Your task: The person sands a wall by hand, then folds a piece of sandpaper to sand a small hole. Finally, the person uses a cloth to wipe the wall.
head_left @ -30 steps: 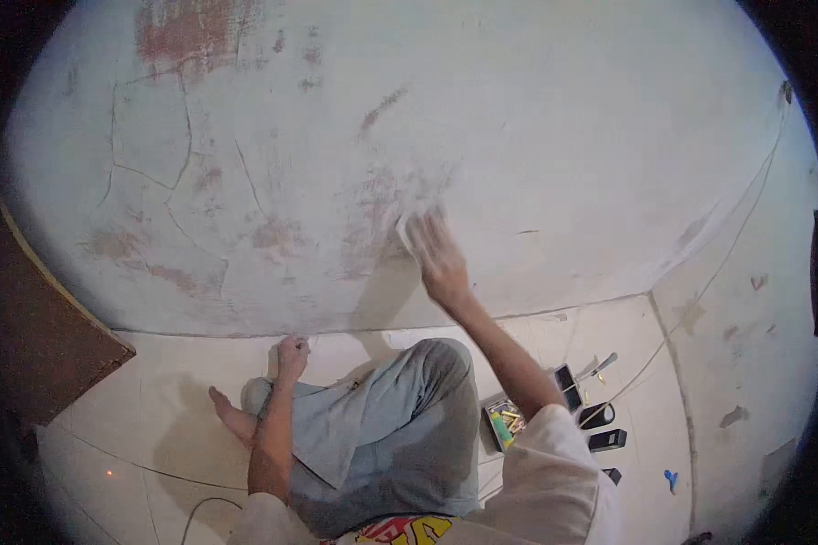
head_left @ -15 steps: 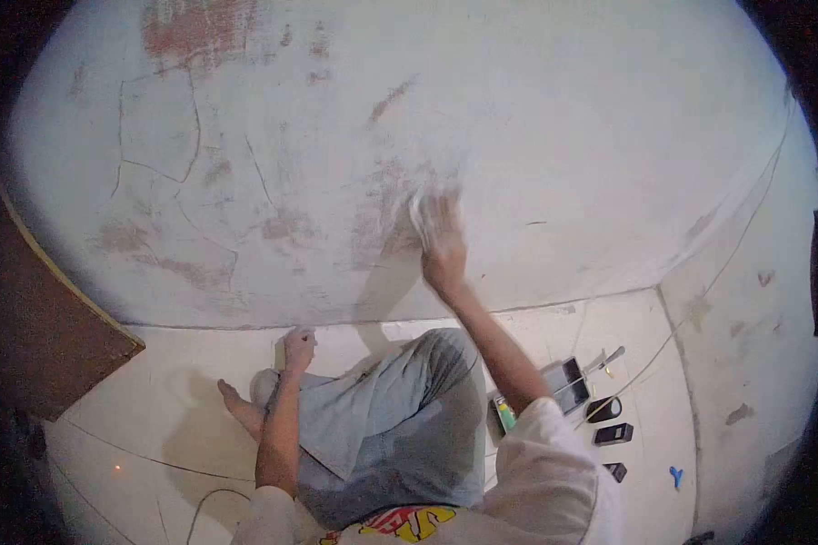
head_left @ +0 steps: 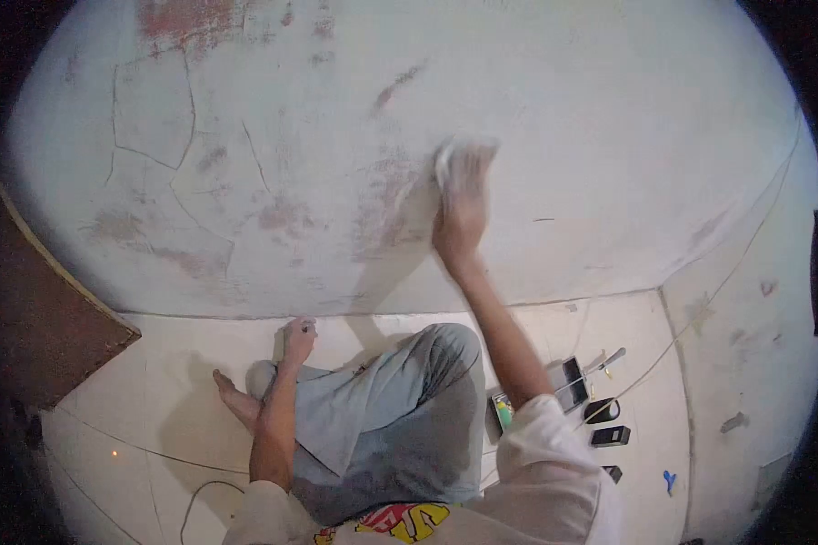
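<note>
My right hand [head_left: 463,204] is pressed to the pale wall [head_left: 600,136] with the arm stretched up. Its fingers are smeared by motion, and the edge of a whitish sheet or pad [head_left: 443,165] shows under them; its exact kind cannot be made out. Worn reddish-brown patches [head_left: 386,204] mark the wall just left of that hand. My left hand [head_left: 298,342] is low, beside my bent leg near the foot of the wall. Its fingers are curled closed, and whatever may be inside is hidden.
A brown board [head_left: 54,309] juts in at the left. By my right side on the floor are an open dark case [head_left: 573,383], a black cylinder [head_left: 602,411], a black box [head_left: 611,437] and a small blue item [head_left: 670,481]. Thin cables cross the floor and right wall.
My right hand has moved up and slightly right along the wall, with the whitish sheet or pad under it. My left hand stays closed in nearly the same place.
</note>
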{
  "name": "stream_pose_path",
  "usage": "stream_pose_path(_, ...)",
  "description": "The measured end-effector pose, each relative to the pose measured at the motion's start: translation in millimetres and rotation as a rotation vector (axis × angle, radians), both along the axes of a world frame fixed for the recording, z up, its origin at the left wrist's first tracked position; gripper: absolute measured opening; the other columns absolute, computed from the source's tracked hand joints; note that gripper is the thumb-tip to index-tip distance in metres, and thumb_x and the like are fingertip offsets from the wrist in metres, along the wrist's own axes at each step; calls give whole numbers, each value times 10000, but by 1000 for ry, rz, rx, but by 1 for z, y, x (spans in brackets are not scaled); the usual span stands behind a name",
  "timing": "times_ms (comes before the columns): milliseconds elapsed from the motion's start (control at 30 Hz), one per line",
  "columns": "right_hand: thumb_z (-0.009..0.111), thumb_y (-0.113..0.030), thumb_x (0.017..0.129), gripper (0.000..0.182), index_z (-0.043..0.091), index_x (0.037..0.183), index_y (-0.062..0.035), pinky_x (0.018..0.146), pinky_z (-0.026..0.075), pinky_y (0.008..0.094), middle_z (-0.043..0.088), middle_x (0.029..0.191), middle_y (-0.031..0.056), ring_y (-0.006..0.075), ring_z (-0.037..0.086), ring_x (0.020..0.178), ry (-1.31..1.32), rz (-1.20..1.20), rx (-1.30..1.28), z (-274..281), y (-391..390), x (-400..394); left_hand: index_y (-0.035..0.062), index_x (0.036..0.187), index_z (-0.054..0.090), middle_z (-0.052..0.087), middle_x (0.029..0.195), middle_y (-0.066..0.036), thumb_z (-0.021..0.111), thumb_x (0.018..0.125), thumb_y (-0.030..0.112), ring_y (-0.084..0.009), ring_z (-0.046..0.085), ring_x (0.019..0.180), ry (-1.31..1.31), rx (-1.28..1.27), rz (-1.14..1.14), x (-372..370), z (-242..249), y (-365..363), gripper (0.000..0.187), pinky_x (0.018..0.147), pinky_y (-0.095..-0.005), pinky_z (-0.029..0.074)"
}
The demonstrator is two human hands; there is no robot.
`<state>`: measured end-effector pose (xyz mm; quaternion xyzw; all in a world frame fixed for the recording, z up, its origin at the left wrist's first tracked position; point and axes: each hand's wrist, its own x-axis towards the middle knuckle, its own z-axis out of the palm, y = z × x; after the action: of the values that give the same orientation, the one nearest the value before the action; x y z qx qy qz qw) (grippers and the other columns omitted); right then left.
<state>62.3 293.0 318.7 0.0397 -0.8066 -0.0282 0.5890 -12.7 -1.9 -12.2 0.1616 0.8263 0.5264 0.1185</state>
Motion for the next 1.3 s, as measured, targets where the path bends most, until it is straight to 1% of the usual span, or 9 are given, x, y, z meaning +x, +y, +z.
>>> stream_pose_path(67, 471, 66, 790, 586, 399, 1367, -2, 1054, 347, 479, 343, 1438, 204, 384, 283, 1351, -224, 9, -63, -62, -19, 20, -17, 1000, 624, 648, 824, -109, 544, 840, 170, -157, 581, 579, 101, -32, -40, -9, -24, 2, 258, 491, -283, 489)
stream_pose_path(167, 471, 31, 815, 530, 428, 1343, 10, 1053, 340, 479, 391, 1409, 203, 400, 301, 1339, -210, 1, -94, -56, -13, 16, -13, 1000, 627, 652, 800, -108, 523, 852, 159, -154, 597, 573, 208, -34, -54, -13, -33, 3, 249, 475, -288, 495)
stream_pose_path(367, 522, 20, 812, 560, 404, 1359, 17, 1078, 288, 443, 356, 1426, 224, 392, 279, 1354, 224, -10, -108, 111, -2, -6, 4, 1029, 640, 653, 761, -94, 537, 842, 154, -155, 620, 612, -74, 22, -9, 5, 24, 2, 261, 480, -298, 500)
stream_pose_path(667, 448, -9, 847, 462, 488, 1307, -26, 1046, 356, 466, 433, 1398, 140, 347, 328, 1340, -262, -35, -87, -72, -16, 21, 9, 997, 652, 657, 778, -84, 562, 790, 143, -146, 598, 574, -90, 17, 2, 10, 19, 3, 262, 495, -287, 491)
stream_pose_path(900, 534, 32, 808, 600, 376, 1385, -17, 1071, 315, 445, 329, 1441, 221, 372, 277, 1357, 259, -85, 8, 121, 25, -8, -25, 894, 626, 647, 721, -165, 535, 804, 121, -263, 634, 667, 1, -8, -29, 3, -2, 11, 194, 624, -380, 488)
stream_pose_path(1067, 523, -29, 834, 555, 384, 1371, -3, 1055, 360, 446, 330, 1455, 170, 370, 266, 1360, 48, 3, 49, 46, 13, 4, -22, 856, 640, 649, 746, -184, 552, 787, 152, -296, 647, 748, -10, -24, 35, 0, 2, 10, 207, 687, -394, 487)
stream_pose_path(1133, 520, -36, 817, 502, 461, 1314, -12, 1049, 371, 427, 409, 1407, 168, 347, 345, 1331, -259, 42, 138, -28, 17, 17, -7, 1030, 635, 661, 771, -116, 569, 811, 165, -152, 583, 534, -5, -114, -48, -5, -4, 7, 286, 463, -291, 467)
stream_pose_path(1267, 491, 53, 781, 486, 522, 1262, -16, 1048, 360, 454, 450, 1369, 186, 373, 370, 1310, -353, -51, 142, -5, 25, 31, -16, 1011, 640, 661, 742, -123, 571, 811, 168, -157, 588, 521, 79, -114, -65, -17, -35, 15, 280, 469, -301, 473)
stream_pose_path(1300, 490, 57, 777, 547, 460, 1320, -5, 1055, 351, 459, 406, 1401, 194, 376, 331, 1331, -168, -39, 113, 19, 33, 19, -19, 944, 645, 660, 764, -161, 561, 793, 172, -243, 616, 603, 40, -66, -40, -9, -21, 15, 257, 560, -347, 486)
